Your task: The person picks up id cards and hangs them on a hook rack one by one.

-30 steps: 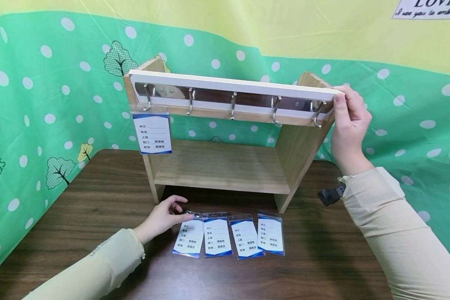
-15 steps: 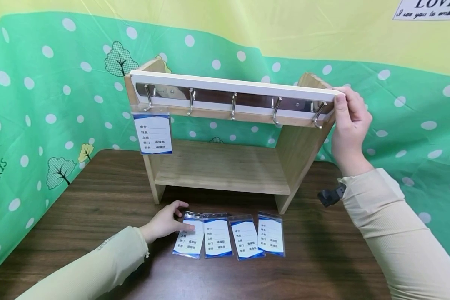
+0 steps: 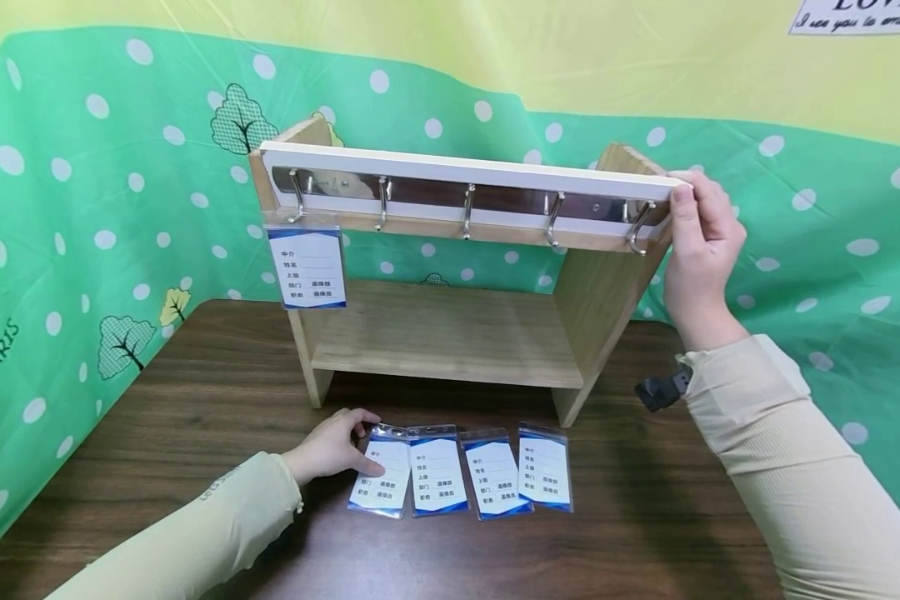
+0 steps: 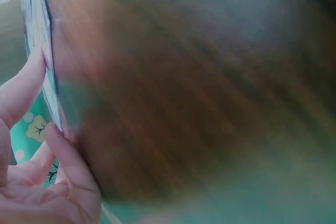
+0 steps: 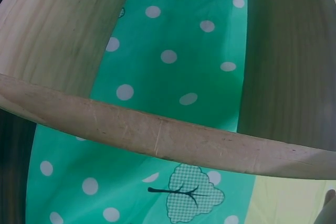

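Observation:
My left hand (image 3: 328,448) is at the leftmost ID badge (image 3: 390,487) on the table; its thumb lies on the badge face and a fingertip is right at the top edge. In the left wrist view, thumb and fingers (image 4: 68,156) are spread at the badge's edge. Three more clear-sleeved ID badges (image 3: 438,471) lie to its right in a row. With my right hand (image 3: 705,250) I grip the right end of the white hook rail (image 3: 480,167) on a wooden shelf (image 3: 450,329), thumb in front. Another ID badge (image 3: 307,267) hangs from the leftmost hook.
Several metal hooks (image 3: 468,212) line the rail, the others without badges. The shelf stands on a dark wooden table (image 3: 217,375). Behind hangs a green and yellow dotted cloth (image 3: 157,225). A black strap end (image 3: 662,390) sticks out from my right sleeve.
My left thumb has slid down the leftmost badge's face from its top edge, and the hand has shifted slightly toward me. My right hand has kept its grip on the rail.

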Demonstrator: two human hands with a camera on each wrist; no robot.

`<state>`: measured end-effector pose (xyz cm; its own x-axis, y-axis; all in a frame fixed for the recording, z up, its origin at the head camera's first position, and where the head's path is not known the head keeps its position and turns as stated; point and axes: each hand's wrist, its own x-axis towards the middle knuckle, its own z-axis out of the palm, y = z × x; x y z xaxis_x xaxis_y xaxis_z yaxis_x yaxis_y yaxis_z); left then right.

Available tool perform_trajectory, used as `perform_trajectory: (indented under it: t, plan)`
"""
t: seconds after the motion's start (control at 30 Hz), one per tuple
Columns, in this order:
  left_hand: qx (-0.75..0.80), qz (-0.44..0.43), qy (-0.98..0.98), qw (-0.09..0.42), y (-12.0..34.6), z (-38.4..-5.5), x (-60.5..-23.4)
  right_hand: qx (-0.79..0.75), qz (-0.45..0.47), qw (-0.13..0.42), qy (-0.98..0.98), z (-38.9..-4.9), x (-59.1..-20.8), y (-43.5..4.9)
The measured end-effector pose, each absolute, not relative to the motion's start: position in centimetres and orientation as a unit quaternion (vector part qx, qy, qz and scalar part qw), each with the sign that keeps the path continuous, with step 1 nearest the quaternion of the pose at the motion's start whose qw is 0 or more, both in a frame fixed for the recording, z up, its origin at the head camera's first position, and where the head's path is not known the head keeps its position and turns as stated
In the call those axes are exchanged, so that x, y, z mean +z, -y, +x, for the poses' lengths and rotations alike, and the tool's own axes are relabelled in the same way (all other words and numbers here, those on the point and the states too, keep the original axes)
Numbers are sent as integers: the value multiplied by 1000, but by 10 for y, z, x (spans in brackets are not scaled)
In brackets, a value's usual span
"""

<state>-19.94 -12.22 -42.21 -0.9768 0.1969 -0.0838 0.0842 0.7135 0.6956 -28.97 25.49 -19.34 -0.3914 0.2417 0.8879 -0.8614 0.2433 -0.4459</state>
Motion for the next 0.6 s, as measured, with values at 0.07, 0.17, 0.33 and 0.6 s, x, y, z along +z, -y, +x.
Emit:
perform_trajectory:
  t: [0.07, 0.17, 0.33, 0.6]
  plan:
    - [373, 76, -922, 74, 123, -200, -423, 561, 249, 491, 618, -290, -193, -255]
    - [379, 71, -920, 68, 123, -200, -424, 558, 246, 492, 621, -290, -194, -255]
    - [401, 54, -913, 55, 120, -198, -423, 557, 245, 493, 622, -289, -194, -255]
    - [463, 13, -884, 65, 118, -193, -418, 553, 246, 496, 623, -285, -192, -251]
